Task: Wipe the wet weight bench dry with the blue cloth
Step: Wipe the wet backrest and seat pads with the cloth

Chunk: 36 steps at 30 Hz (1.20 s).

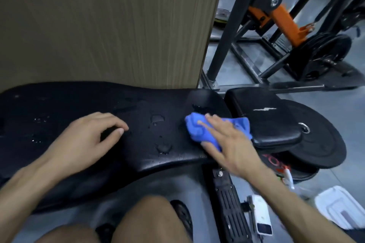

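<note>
Fingers of the right hand [227,140] lie straight and spread over the blue cloth [199,130], pressing the bunched cloth flat against the right end of the black bench pad [88,102]; nothing is gripped, the palm simply bears down on it. Part of the cloth sticks out past the hand toward the gap at the pad's end. The left hand [88,136] rests on the same pad well to the left, its fingers loosely curled with the tips touching the vinyl and holding nothing. Between the two hands the pad carries several water puddles [158,119] and scattered droplets, and more drops glint farther left. Just beyond the cloth sits a smaller black seat pad [264,116] with a white mark on it, partly over a black weight plate [324,144] lying on the grey floor. Behind the bench stands a wood-grain panel [108,25], and to its right a black and orange machine [276,16] loaded with plates. Bare knees and a black sandal show at the bottom edge, near a white container [339,207].
</note>
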Each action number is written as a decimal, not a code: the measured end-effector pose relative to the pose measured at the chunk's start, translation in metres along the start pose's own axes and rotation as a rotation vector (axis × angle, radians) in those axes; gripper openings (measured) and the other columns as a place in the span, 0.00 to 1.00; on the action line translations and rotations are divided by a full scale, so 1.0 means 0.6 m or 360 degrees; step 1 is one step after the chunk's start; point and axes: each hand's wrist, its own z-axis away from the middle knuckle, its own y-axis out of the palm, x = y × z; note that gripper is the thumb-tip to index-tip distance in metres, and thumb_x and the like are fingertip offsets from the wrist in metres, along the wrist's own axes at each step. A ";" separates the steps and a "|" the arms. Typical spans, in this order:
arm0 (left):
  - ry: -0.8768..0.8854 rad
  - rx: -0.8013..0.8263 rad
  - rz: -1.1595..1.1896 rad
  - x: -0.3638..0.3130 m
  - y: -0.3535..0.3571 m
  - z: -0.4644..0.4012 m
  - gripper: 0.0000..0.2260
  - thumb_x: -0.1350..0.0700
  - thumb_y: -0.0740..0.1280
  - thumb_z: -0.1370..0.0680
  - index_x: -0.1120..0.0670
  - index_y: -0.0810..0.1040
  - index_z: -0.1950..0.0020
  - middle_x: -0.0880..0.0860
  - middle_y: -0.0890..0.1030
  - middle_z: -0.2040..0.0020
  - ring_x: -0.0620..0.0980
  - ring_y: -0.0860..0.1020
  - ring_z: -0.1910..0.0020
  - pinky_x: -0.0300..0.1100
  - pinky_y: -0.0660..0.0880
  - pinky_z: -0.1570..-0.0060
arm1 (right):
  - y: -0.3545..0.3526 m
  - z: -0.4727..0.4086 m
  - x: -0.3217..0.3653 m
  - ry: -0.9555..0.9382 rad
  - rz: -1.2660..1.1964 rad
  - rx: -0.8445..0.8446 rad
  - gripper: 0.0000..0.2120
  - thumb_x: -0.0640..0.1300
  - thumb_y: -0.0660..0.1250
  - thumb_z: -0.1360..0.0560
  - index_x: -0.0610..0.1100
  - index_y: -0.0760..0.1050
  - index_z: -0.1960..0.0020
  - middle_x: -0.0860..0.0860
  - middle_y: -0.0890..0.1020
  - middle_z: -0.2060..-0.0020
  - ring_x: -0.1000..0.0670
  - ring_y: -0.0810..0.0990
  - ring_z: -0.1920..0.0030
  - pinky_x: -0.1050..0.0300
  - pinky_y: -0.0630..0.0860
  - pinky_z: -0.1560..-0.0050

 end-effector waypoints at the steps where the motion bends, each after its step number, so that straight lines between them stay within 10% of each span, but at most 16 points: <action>1: -0.0002 -0.0007 0.0004 -0.008 -0.006 0.003 0.10 0.42 0.61 0.21 0.39 0.81 0.49 0.35 0.81 0.51 0.38 0.77 0.52 0.44 0.76 0.52 | -0.007 -0.006 -0.032 0.0200 0.0052 -0.0061 0.28 0.61 0.54 0.20 0.50 0.69 0.24 0.46 0.70 0.25 0.44 0.69 0.26 0.46 0.65 0.27; 5: 0.0002 -0.0018 -0.0007 -0.045 -0.020 0.022 0.05 0.51 0.67 0.20 0.43 0.83 0.49 0.38 0.82 0.51 0.27 0.74 0.55 0.31 0.67 0.57 | 0.003 0.011 0.020 0.0512 0.0106 -0.0059 0.32 0.62 0.51 0.20 0.46 0.66 0.23 0.40 0.67 0.24 0.39 0.66 0.24 0.41 0.61 0.25; 12: 0.0032 0.0067 -0.0078 -0.093 -0.020 0.012 0.07 0.51 0.65 0.20 0.44 0.82 0.47 0.36 0.79 0.52 0.24 0.72 0.54 0.36 0.68 0.57 | -0.020 0.023 0.062 -0.0048 0.0160 0.0127 0.31 0.64 0.53 0.20 0.46 0.68 0.24 0.43 0.71 0.27 0.40 0.70 0.29 0.44 0.68 0.31; 17: 0.0018 0.0056 -0.0090 -0.094 0.010 0.008 0.06 0.51 0.66 0.19 0.44 0.82 0.47 0.37 0.80 0.52 0.22 0.71 0.56 0.29 0.64 0.60 | -0.012 -0.008 0.025 -0.0551 0.0067 0.0328 0.30 0.63 0.51 0.18 0.55 0.52 0.19 0.52 0.55 0.19 0.50 0.54 0.20 0.48 0.50 0.21; 24: -0.0157 -0.0013 -0.0111 -0.036 0.006 0.020 0.05 0.50 0.67 0.21 0.40 0.81 0.50 0.36 0.83 0.52 0.37 0.79 0.57 0.46 0.76 0.52 | 0.005 -0.059 -0.033 0.0695 -0.0067 0.0058 0.30 0.63 0.49 0.19 0.54 0.58 0.20 0.45 0.59 0.20 0.43 0.60 0.22 0.48 0.58 0.24; 30: -0.0217 -0.0042 0.0040 -0.036 0.019 -0.015 0.05 0.52 0.68 0.21 0.41 0.82 0.52 0.36 0.81 0.59 0.28 0.75 0.63 0.37 0.68 0.64 | 0.014 -0.028 0.055 -0.0078 -0.0064 0.0158 0.29 0.64 0.49 0.19 0.55 0.58 0.20 0.47 0.60 0.20 0.46 0.60 0.22 0.46 0.59 0.23; 36: -0.0251 -0.0011 0.0100 -0.014 0.027 -0.036 0.05 0.51 0.68 0.21 0.41 0.82 0.51 0.37 0.83 0.54 0.27 0.75 0.60 0.34 0.68 0.60 | 0.017 -0.138 -0.025 0.0842 0.0077 0.0253 0.33 0.65 0.43 0.19 0.53 0.49 0.18 0.42 0.52 0.19 0.40 0.53 0.20 0.44 0.53 0.22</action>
